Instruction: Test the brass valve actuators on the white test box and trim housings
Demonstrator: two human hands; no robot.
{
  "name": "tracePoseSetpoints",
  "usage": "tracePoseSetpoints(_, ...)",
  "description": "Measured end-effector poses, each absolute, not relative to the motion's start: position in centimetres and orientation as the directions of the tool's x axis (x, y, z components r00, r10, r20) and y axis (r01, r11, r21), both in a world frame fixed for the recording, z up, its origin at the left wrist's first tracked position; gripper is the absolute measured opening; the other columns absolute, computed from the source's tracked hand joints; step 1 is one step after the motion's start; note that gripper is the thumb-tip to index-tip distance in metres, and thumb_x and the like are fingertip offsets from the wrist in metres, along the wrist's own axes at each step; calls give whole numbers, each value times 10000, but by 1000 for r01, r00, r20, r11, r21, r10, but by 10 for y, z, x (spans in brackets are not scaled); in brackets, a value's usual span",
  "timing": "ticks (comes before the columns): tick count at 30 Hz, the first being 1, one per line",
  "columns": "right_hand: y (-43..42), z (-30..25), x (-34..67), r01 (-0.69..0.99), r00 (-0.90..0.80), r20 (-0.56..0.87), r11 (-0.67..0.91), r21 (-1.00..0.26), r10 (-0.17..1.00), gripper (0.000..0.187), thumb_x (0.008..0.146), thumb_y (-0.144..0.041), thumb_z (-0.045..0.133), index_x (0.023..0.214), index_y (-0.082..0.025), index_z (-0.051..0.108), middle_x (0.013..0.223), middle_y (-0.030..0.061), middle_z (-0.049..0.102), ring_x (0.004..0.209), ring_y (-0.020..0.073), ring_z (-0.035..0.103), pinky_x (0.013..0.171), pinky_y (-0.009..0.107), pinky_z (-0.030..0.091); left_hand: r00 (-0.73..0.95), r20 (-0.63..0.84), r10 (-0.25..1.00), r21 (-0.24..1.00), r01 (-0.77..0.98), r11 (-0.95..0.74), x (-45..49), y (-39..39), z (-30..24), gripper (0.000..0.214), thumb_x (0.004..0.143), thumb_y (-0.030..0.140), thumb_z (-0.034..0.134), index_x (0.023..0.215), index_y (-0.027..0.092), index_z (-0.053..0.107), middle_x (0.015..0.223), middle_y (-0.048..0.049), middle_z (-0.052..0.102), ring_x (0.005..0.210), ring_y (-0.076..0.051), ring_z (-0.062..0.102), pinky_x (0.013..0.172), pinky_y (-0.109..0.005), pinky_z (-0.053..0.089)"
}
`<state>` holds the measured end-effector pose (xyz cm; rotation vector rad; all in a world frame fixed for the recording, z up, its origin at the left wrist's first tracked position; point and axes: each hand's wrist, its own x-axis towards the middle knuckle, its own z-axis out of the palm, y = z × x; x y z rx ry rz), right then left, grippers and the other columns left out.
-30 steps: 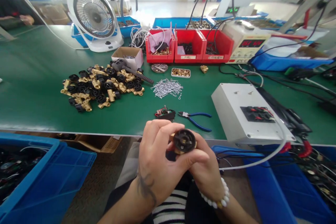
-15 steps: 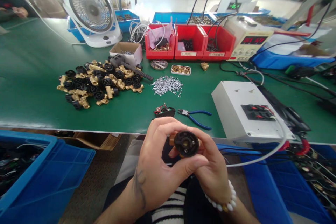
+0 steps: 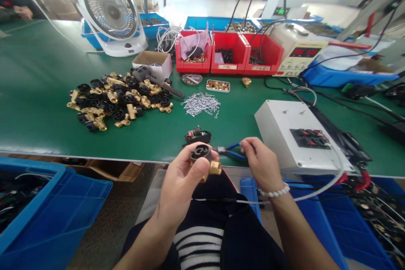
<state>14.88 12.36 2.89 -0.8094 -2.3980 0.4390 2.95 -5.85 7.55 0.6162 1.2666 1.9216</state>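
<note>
My left hand (image 3: 182, 177) is closed around a brass valve fitting (image 3: 215, 168) with a round black plastic cap, held over my lap at the table edge. To its right, my right hand (image 3: 262, 162) grips the blue handles of the cutting pliers (image 3: 233, 151), whose jaws point left. Just behind my left hand lies a small black housing with a circuit board (image 3: 198, 135) and red wires. Farther back is a heap of metal clips (image 3: 201, 104). A large pile of brass fittings with black caps (image 3: 117, 99) covers the table's left part.
A grey switch box (image 3: 281, 135) with a white cable stands at the right. Along the back are red bins (image 3: 229, 50), a power supply (image 3: 300, 50), a white fan (image 3: 110, 12) and a tray of small brass parts (image 3: 218, 85). Blue crates (image 3: 63, 202) flank my lap.
My right hand has left the fitting and moved right onto the pliers, whose handles have shifted. My left hand keeps the fitting, now turned so its brass end shows.
</note>
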Motion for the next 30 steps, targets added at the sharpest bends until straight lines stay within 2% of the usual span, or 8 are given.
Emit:
tracePoseSetpoints(4,108,26,140,390,-660,538,851,-353,525,341,1035,-410,415,932,-153,614,799,75,614,711,209,543,650,312,407,-529,47,847,950,-238,-201,35,-38,58,380,872,485,679,1051,151,651,938,-40,581,722,-80,519,616,-155,444)
tracePoseSetpoints(8,84,3,139,384,-662,552,862,-331,507,355,1048,-332,353,872,-156,606,886,121,615,856,243,542,762,348,428,-580,4,814,956,-237,-174,38,-24,31,509,799,559,720,1020,109,629,904,-72,621,797,-142,567,714,-220,489)
tracePoseSetpoints(11,58,-15,161,337,-738,467,865,-372,488,339,1052,-302,348,849,-167,585,819,78,603,783,198,563,715,303,451,-573,-1,820,962,-225,-156,32,-32,18,487,825,552,699,1043,120,644,951,-81,638,841,-148,586,742,-218,488)
tracePoseSetpoints(17,33,-39,186,323,-903,158,874,-363,399,180,801,-191,781,882,-134,631,908,105,639,857,284,606,735,369,489,-558,46,828,940,-257,-225,23,-47,21,436,853,523,687,1078,161,598,991,-67,645,831,-144,637,706,-200,500)
tracePoseSetpoints(20,43,-39,180,298,-935,68,876,-380,348,119,810,-122,741,826,-151,627,883,89,655,842,269,618,730,349,486,-490,68,869,938,-265,-223,24,-50,29,440,843,503,707,1094,163,586,983,-70,654,829,-154,652,729,-216,513)
tracePoseSetpoints(24,57,-14,181,324,-919,57,830,-454,390,136,987,-198,503,907,-149,603,797,57,639,697,188,595,635,285,453,-452,126,883,950,-201,-239,18,-61,36,415,875,540,653,1098,191,631,1001,-58,642,905,-144,604,787,-204,485)
tracePoseSetpoints(27,57,16,188,338,-828,43,559,-757,559,286,1042,-341,394,910,-164,575,742,23,574,644,143,533,593,244,422,-376,91,922,955,-230,-188,14,-67,38,414,890,567,613,1062,196,667,1166,-78,602,1123,-199,546,953,-251,441)
tracePoseSetpoints(30,52,41,189,138,-712,-125,-37,-990,691,356,985,-505,512,884,-168,561,670,-11,465,580,114,424,527,220,356,-113,8,994,919,-392,-52,21,-66,37,436,878,570,619,1049,172,666,1150,-115,611,1063,-217,568,929,-295,447)
